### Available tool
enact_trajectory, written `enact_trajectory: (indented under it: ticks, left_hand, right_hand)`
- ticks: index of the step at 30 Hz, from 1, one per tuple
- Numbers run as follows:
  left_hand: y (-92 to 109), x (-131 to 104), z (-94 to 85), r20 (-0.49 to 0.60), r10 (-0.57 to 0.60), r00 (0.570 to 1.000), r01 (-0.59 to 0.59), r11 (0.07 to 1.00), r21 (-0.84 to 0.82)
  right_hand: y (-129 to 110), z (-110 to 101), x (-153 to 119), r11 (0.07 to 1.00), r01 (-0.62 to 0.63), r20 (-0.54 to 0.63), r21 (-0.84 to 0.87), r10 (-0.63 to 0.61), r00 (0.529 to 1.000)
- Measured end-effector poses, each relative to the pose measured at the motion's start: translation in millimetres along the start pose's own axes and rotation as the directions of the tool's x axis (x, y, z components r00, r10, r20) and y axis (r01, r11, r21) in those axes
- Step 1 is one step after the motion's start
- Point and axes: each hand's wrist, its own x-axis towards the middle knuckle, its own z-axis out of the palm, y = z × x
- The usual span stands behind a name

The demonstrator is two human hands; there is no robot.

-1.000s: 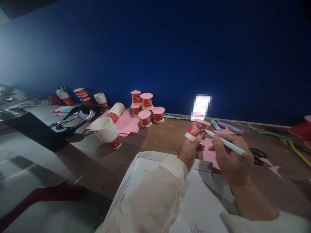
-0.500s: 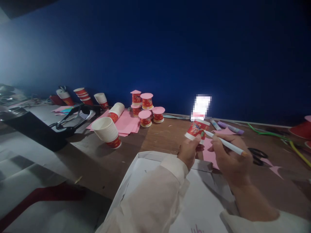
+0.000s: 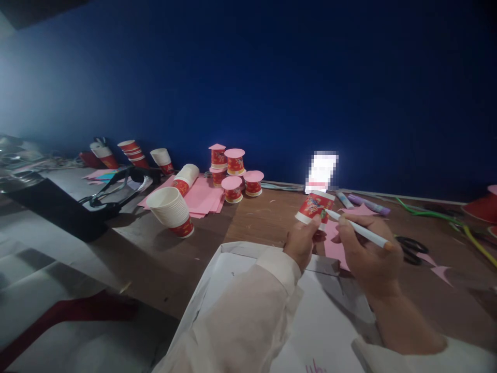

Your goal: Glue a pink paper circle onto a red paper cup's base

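Note:
My left hand (image 3: pixel 302 242) is closed round a red patterned paper cup (image 3: pixel 313 205), tilted above the table edge of a white box lid (image 3: pixel 240 269). In my right hand (image 3: pixel 368 254) is a white marker (image 3: pixel 367 233) with an orange end, held like a pen. The marker's tip touches or nearly touches the cup's printed side. Pink paper (image 3: pixel 334 247) lies beneath and between the hands. Scissors (image 3: pixel 410 249) with black handles rest just right of my right hand, beside pink scraps (image 3: pixel 441 273). The far fingers of my left hand are hidden behind the cup.
Left of the box stands a tall stack of paper cups (image 3: pixel 167 208). Several red cups with pink paper discs (image 3: pixel 233 190) stand near the blue wall. A lit, blurred-out screen (image 3: pixel 321 171), a purple marker (image 3: pixel 368 203) and cables (image 3: pixel 423 212) lie at the back right.
Almost nothing differs. The cup and the marker's tip have shifted very slightly left, while both hands keep their holds.

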Motion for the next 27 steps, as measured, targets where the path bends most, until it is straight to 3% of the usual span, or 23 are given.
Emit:
enact_trajectory:
  ticks: [27]
  left_hand:
    - [-4.4, 3.3, -0.1, -0.046, 0.068, 0.997, -0.062, 0.992, 0.114]
  right_hand:
    - [-1.5, 1.5, -0.8, 0.998, -0.040, 0.015, 0.053, 0.040, 0.999]
